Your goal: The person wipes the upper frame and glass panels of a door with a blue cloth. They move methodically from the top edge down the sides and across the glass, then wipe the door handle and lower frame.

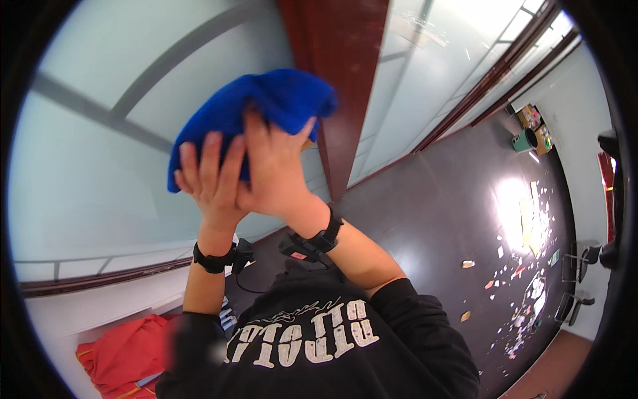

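A bunched blue cloth lies against a frosted glass panel, beside a dark red upright frame post. My left hand presses the cloth's lower left part, fingers spread over it. Just to the right, my right hand holds the cloth's middle, its fingertips partly sunk in the folds. The two hands touch near the thumbs. A yellowish scrap of something peeks out behind my right hand; what it is cannot be told. Each wrist wears a black strap with a small device.
Another glass panel runs beyond the post. Litter is scattered over the dark floor at right. A green bin stands near boxes at the far end. Red fabric lies at lower left, near a person's blurred dark sleeve.
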Available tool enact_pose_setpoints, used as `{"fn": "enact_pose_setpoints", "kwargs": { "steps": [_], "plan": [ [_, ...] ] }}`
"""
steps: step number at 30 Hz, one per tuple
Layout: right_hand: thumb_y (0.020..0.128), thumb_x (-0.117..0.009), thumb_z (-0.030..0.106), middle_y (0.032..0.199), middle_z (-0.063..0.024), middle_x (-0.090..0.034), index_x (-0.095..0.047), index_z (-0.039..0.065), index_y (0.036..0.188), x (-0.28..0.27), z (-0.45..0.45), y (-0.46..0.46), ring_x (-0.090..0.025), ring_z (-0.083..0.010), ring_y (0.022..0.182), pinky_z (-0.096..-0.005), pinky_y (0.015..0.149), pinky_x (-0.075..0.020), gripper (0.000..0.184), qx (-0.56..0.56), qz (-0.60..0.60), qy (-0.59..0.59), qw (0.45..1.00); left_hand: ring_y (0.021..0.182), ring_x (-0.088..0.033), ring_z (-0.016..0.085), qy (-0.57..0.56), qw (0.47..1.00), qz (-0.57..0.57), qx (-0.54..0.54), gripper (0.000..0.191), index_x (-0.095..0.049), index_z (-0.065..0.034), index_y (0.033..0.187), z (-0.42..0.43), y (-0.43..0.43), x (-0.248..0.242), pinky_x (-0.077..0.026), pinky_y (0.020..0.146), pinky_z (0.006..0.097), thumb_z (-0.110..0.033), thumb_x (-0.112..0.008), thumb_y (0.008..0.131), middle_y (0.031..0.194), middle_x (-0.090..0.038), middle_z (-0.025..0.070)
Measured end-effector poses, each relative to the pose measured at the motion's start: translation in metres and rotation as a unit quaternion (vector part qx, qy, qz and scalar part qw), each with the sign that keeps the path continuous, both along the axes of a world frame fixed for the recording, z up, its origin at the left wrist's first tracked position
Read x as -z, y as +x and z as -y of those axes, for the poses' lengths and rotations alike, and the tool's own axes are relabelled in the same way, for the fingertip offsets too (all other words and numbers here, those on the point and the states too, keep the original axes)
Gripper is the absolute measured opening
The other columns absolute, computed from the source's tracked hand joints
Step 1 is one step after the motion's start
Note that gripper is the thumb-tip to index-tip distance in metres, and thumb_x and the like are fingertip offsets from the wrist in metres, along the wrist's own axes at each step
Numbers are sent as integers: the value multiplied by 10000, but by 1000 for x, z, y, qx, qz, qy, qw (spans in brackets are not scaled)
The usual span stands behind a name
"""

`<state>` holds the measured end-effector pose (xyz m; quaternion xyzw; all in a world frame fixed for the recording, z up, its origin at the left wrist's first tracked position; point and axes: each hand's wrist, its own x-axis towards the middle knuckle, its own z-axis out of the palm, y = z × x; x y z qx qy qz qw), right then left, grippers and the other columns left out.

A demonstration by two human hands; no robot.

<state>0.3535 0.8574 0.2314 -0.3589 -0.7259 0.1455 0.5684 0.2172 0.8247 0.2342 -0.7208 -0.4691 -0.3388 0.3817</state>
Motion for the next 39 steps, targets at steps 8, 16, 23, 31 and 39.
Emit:
{"fn": "enact_pose_setpoints", "kwargs": {
  "steps": [8,16,23,31,39],
  "plan": [
    [715,-714,245,1313,-133,-641,-701,152,1218,90,84,-137,-555,-390,1228,-674,1052,-256,511,-69,75,42,994,1565,-158,486,0,995,73,-65,577,-534,-168,1435,98,-143,151,-90,1226,652,-430,-675,940,1673,-284,120],
    [724,-733,238,1392,-106,-591,-733,188,1185,20,120,-229,-506,-398,1220,-624,958,-307,463,-38,-2,127,991,1533,-232,493,53,991,101,-63,542,-571,-168,1424,130,-224,66,-220,1164,668,-400,-689,947,1631,-349,156],
    [768,-677,280,1496,-233,-483,-604,76,1404,-70,84,-173,-358,-525,1372,-697,1153,-150,672,18,41,138,989,1457,-416,435,126,989,60,-42,463,-649,-223,1387,83,-170,-63,-169,1192,535,-451,-582,991,1521,-557,99],
    [816,-728,359,1428,-327,-422,-357,-55,1484,123,51,-81,-383,-501,1337,-613,1149,-242,869,146,-75,14,986,1530,-311,259,-54,986,-148,-51,552,-573,-289,1499,48,-58,79,-116,1238,483,-357,-573,951,1579,-478,-53],
    [818,-825,248,1328,-244,-396,-291,13,1469,125,35,-32,-420,-404,1232,-517,1074,-348,875,150,-134,-46,978,1480,-415,206,-145,985,-63,63,415,-668,-227,1363,30,-17,95,-126,1252,428,-300,-595,961,1529,-566,-42]
  ]
}}
